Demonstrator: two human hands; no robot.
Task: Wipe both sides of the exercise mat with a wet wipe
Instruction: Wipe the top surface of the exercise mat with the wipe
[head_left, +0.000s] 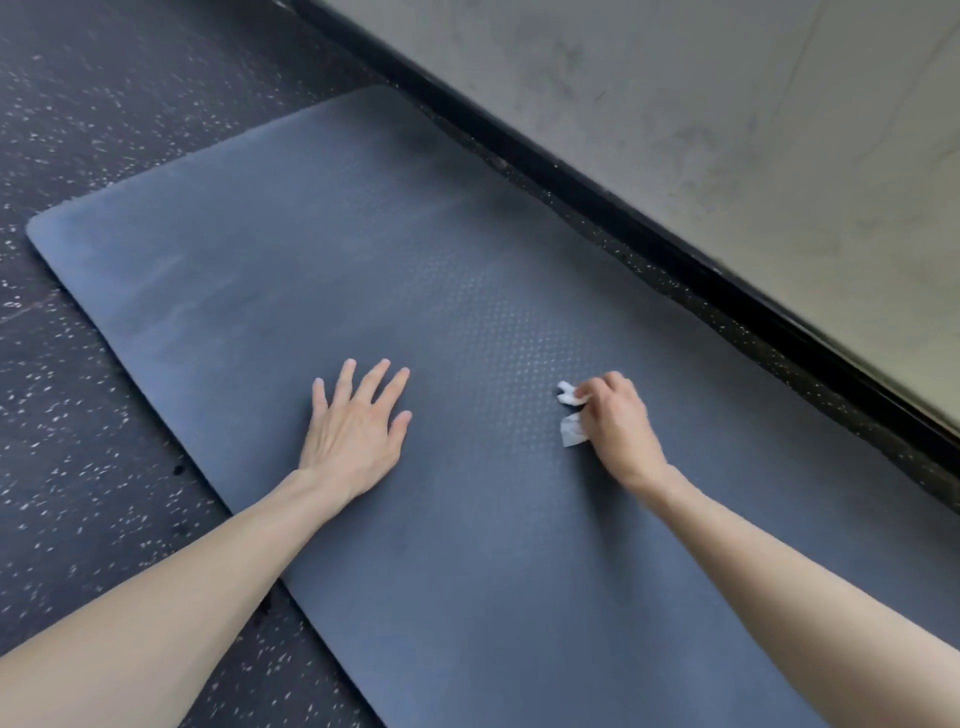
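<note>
Reaching in from the lower edge, two bare forearms are seen stretched over the mat (467, 597). The left forearm (171, 597) crosses the mat's left long edge from the floor side, and the right forearm (779, 587) is held wholly above the mat. Further on, the left hand (358, 431) is laid flat on the mat, palm down, with its fingers straight and spread apart; nothing is held in it. To its right, at about the same depth, the right hand (621, 426) is curled around a white wipe (571, 431), which is crumpled and pinched between thumb and fingers. Two bits of the wipe are seen sticking out on the hand's left side. Whether the lower bit is pressed on the mat or only held just above it cannot be told. The dark blue-grey mat is spread flat on the floor (78, 130) and runs diagonally through the view. A fine dotted texture is shown around the hands, and paler, smudged streaks are seen toward its far rounded end. The floor is made of black rubber flecked with white. Beyond the mat's right long edge, a narrow strip of that floor is bounded by a black baseboard (571, 171). Behind the baseboard, a pale grey, mottled wall (727, 104) is seen.
</note>
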